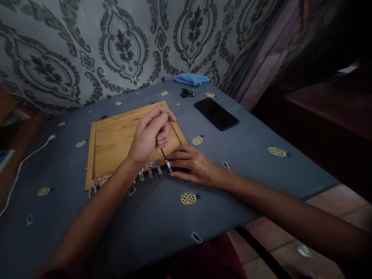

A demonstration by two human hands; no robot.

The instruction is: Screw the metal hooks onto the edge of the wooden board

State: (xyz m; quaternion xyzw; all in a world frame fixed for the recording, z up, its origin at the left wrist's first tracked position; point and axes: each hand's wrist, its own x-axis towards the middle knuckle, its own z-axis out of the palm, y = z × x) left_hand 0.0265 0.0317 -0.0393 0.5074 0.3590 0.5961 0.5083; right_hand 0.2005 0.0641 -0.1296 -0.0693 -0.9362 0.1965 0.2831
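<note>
A wooden cabinet door panel (113,139) lies flat on the table, with several metal hinges (150,170) along its near edge. Above the panel, my left hand (152,133) is closed in a fist around a screwdriver (163,153). Its handle is hidden in the fist, and the thin dark shaft slants down to the hinge (168,166) at the panel's near right corner. My right hand (197,164) lies low at that corner, fingers and thumb on either side of the same hinge, gripping it. My left forearm covers part of the hinge row.
The table has a blue-grey cloth (232,162) with pineapple prints. To the right of the panel rests a black phone (216,112). Farther back are keys (186,93) and a blue cloth (192,79). A white cable (26,161) runs along the left side. A patterned curtain (124,46) hangs behind.
</note>
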